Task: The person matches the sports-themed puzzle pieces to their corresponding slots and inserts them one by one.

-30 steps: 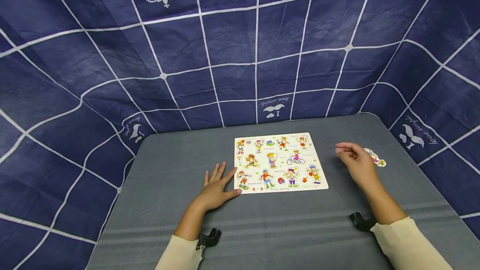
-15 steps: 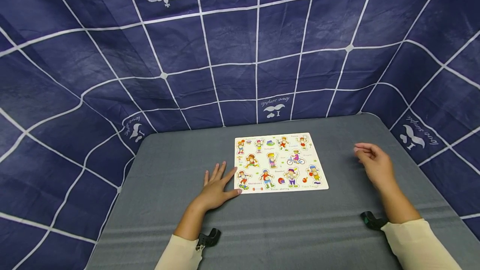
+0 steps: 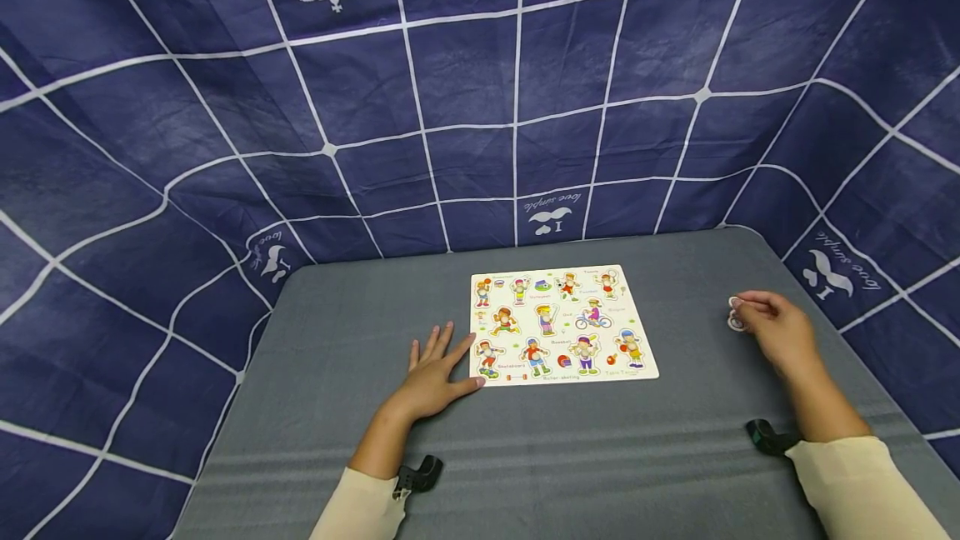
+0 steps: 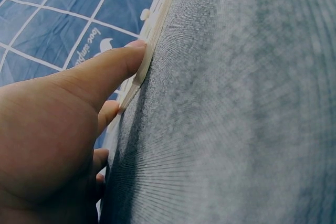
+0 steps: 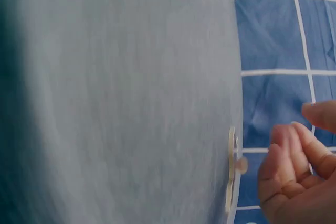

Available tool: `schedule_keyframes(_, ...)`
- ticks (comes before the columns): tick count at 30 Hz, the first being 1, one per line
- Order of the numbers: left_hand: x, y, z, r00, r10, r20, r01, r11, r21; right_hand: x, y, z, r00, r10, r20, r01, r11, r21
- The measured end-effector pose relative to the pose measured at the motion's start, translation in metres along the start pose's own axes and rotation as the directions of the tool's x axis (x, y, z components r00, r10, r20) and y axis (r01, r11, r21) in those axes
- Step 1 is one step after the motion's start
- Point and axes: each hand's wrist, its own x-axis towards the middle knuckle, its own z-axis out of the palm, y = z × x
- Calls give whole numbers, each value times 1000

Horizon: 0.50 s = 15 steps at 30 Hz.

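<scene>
A white wooden peg puzzle board (image 3: 558, 361) with printed cartoon sports figures lies flat on the grey table. My left hand (image 3: 429, 382) rests spread at its left side, thumb and index fingertip at the edge. The left wrist view shows the thumb touching the board's rim (image 4: 153, 45) and some pale knobs standing on top. My right hand (image 3: 783, 336) hovers at a loose puzzle piece (image 3: 736, 320), covering most of it. In the right wrist view this knobbed piece (image 5: 231, 166) lies on the table, with the loosely bent fingers (image 5: 283, 156) apart from it.
Grey cloth covers the table (image 3: 558, 457). A dark blue curtain (image 3: 465, 165) with white grid lines closes off the back and both sides. Black wrist cameras (image 3: 420, 474) sit at both cuffs.
My right hand has moved rightward over the loose piece, first hiding it, and now its left end shows beside the fingertips. The left hand and board have stayed in place.
</scene>
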Motion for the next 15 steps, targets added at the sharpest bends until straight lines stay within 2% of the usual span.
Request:
schedule_keyframes(3, 0, 1, -1, 1000, -1, 4, 1, 1000, 0, 2, 2, -5, 999, 24, 26, -21, 995, -102)
schedule_keyframes(7, -1, 2, -2, 1000, -1, 6, 1, 1000, -3, 4, 6, -10, 997, 47, 67, -29, 967, -252)
schedule_keyframes(15, -1, 2, -2, 1000, 3, 4, -3, 1000, -12, 12, 18, -19, 984, 99, 146, -46, 944, -328)
